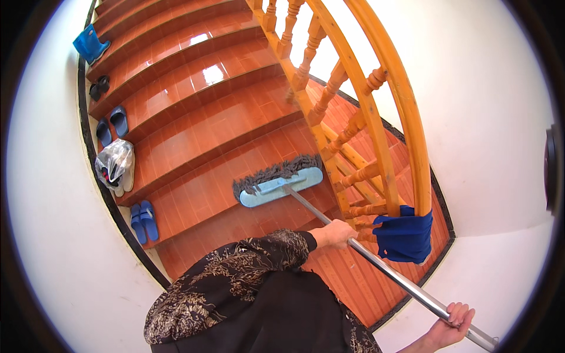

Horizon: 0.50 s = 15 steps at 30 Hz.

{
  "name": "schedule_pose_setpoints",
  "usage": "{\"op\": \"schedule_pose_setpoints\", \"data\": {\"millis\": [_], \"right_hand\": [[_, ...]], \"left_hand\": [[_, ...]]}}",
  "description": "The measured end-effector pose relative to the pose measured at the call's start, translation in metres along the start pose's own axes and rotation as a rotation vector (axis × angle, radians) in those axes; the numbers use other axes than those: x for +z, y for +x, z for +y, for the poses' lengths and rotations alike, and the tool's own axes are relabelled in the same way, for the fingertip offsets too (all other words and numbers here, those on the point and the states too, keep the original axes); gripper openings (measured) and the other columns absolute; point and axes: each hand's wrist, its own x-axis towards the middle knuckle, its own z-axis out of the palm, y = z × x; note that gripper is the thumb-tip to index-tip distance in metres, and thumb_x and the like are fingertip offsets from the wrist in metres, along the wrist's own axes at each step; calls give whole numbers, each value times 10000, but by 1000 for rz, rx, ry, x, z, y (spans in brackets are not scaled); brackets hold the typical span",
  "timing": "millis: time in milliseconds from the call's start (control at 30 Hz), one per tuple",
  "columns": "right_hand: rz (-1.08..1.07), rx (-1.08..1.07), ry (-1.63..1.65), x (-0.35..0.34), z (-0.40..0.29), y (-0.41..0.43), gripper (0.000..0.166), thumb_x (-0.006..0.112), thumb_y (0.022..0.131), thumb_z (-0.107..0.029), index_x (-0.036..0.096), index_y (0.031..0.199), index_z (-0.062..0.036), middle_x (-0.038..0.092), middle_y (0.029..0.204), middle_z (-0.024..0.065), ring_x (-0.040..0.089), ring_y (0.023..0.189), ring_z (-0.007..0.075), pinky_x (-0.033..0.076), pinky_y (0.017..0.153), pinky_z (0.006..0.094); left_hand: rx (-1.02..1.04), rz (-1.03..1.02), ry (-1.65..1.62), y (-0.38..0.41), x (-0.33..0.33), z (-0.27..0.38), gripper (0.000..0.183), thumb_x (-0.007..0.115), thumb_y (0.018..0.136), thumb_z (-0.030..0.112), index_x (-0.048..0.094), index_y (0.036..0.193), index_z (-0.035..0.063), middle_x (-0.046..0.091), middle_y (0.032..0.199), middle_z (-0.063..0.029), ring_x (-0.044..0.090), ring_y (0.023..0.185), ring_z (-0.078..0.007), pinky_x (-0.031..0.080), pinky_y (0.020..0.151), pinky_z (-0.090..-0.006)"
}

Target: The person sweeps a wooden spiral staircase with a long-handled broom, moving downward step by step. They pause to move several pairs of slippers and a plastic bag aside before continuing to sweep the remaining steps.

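A flat mop with a light blue plate point(281, 187) and a dark grey shaggy fringe rests on a red tiled stair, close to the foot of the balusters. Its metal pole point(399, 279) runs down to the lower right. My left hand point(340, 234) grips the pole at its middle, below the mop plate. Around the pole near its far end, at the lower right, my right hand point(452, 326) is closed. A dark blue cloth point(405, 236) hangs over the end of the wooden handrail, just right of my left hand.
Red tiled stairs point(212, 106) rise ahead. A wooden railing point(408, 110) borders them on the right. Along the left wall stand blue slippers point(144, 221), shoes with a clear plastic bag point(117, 163), dark blue slides point(118, 121), black footwear point(102, 83) and blue boots point(91, 44).
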Motion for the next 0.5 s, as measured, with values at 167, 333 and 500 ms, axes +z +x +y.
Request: {"op": "schedule_pose_setpoints", "data": {"millis": [167,333,500], "right_hand": [[-76,-51,33,34,-37,-1,365,447,857,-142,313,518,-134,347,530,35,345,512,173,303,612,343],[-247,-226,108,44,-55,8,319,461,812,-138,316,529,-151,306,520,5,333,492,142,283,567,326],[-288,-268,285,43,-48,21,325,461,768,-103,266,514,-164,249,499,-9,285,466,125,251,540,309]], "left_hand": [[29,74,-49,-24,-5,27,114,601,607,102,551,708,86,574,617,-124,577,661,-326,419,550,-437],[79,216,-30,-44,-54,51,152,613,573,92,515,689,89,531,545,-114,549,581,-329,369,487,-424],[118,380,82,-54,-100,62,168,619,560,111,497,676,104,519,521,-104,548,564,-331,383,472,-427]]}}
